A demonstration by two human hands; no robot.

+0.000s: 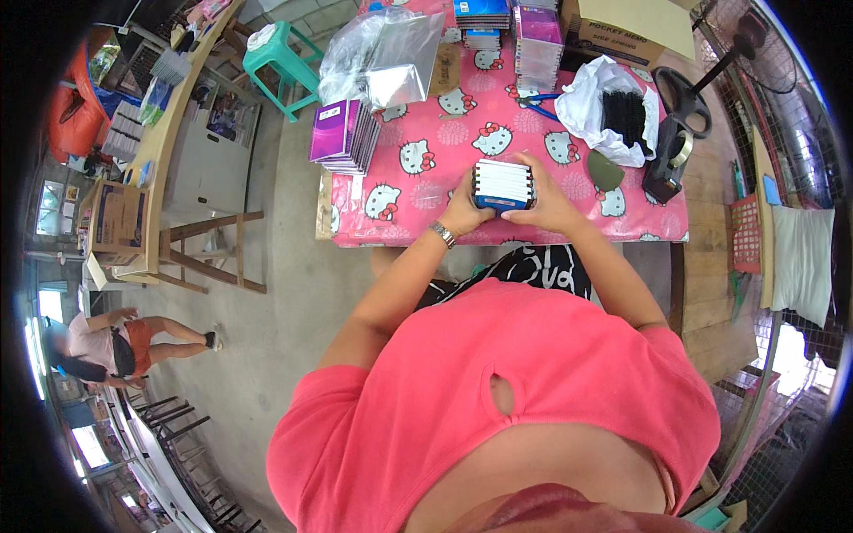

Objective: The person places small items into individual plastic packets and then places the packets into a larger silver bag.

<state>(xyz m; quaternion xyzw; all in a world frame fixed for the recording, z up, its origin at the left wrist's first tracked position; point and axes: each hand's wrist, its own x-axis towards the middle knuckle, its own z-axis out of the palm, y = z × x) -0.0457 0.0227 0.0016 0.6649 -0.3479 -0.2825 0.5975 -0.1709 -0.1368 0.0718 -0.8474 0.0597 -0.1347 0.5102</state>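
A small stack of pocket notebooks point(504, 185), with white page edges, dark bindings and a blue cover, stands near the front edge of the pink patterned table point(418, 209). My left hand point(463, 211) is closed on its left side, a watch on the wrist. From the other side my right hand point(548, 206) grips the same stack. Beyond the right hand lie blue-handled pliers point(540, 108) and a white plastic bag point(582, 93) holding black binding coils point(625, 120). A dark green flat piece point(605, 171) rests beside the bag.
Purple notebooks point(342, 138) are piled at the table's left edge, below clear plastic bags point(400, 62). More notebooks point(537, 53) and a cardboard box point(622, 34) stand at the back. A black tape dispenser point(662, 173) sits right. A green stool point(283, 67) and another person point(120, 346) are left.
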